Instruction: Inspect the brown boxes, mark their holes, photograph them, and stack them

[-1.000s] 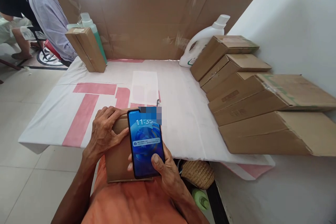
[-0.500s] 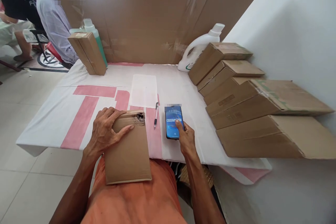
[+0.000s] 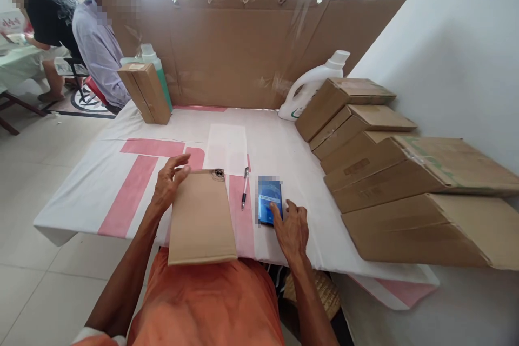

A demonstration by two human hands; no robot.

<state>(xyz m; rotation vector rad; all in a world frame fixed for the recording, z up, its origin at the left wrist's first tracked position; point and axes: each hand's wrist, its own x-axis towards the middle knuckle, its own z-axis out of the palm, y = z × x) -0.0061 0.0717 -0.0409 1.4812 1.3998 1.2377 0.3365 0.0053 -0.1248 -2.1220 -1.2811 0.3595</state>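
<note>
A flat brown cardboard piece (image 3: 203, 221) lies at the table's front edge, overhanging toward my lap, with a dark scribble (image 3: 218, 174) at its top right corner. My left hand (image 3: 170, 181) is at its upper left corner, fingers stretched out and thumb by the edge; whether it touches is hard to tell. A phone (image 3: 270, 201) with a lit blue screen rests on the cloth. Over its lower right part, my right hand (image 3: 292, 227) has its fingers spread and its thumb at the screen. Between cardboard and phone lies a pen (image 3: 245, 188).
A white paper sheet (image 3: 226, 146) lies beyond the cardboard. Several cardboard boxes (image 3: 385, 227) line the right side, near a white jug (image 3: 312, 84). A small box (image 3: 146, 94) and green bottle (image 3: 162, 78) stand back left. A cardboard panel (image 3: 231, 54) closes the back; people sit beyond left.
My left hand has loosened from the cardboard, which has shifted up onto the table. The phone now lies flat, and my right hand's fingers have come away from its side and spread.
</note>
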